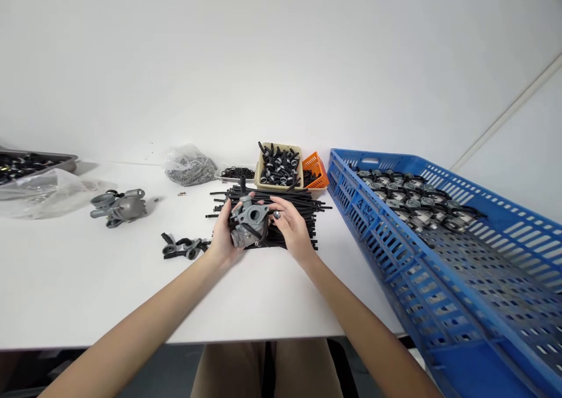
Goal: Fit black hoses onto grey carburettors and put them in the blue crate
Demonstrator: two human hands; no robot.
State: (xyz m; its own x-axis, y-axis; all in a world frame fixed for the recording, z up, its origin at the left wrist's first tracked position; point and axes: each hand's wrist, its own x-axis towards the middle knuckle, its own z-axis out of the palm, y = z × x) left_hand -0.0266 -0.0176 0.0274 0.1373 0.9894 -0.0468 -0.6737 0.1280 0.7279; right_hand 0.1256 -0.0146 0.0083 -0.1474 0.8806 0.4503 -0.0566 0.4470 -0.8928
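Observation:
A grey metal carburetor (253, 215) with a black cap on top is gripped in my left hand (223, 234), whose fingers wrap round its left side and underside. My right hand (293, 225) is at the carburetor's right side, with thumb and fingers closed on a small silvery part (276, 215); what exactly it is cannot be made out. Beneath both hands lies a wide pile of black rubber hoses (302, 205). Left of my left hand, several black-and-grey caps with stubs (184, 247) rest on the white table (132, 292).
More carburetors (118, 206) stand at left. Behind are a bag of small metal parts (190, 167), a cream basket (257, 181) of black-and-grey caps, an orange basket (322, 178) and a grey tray (68, 163). A blue crate (377, 240) holding several carburetors fills the right.

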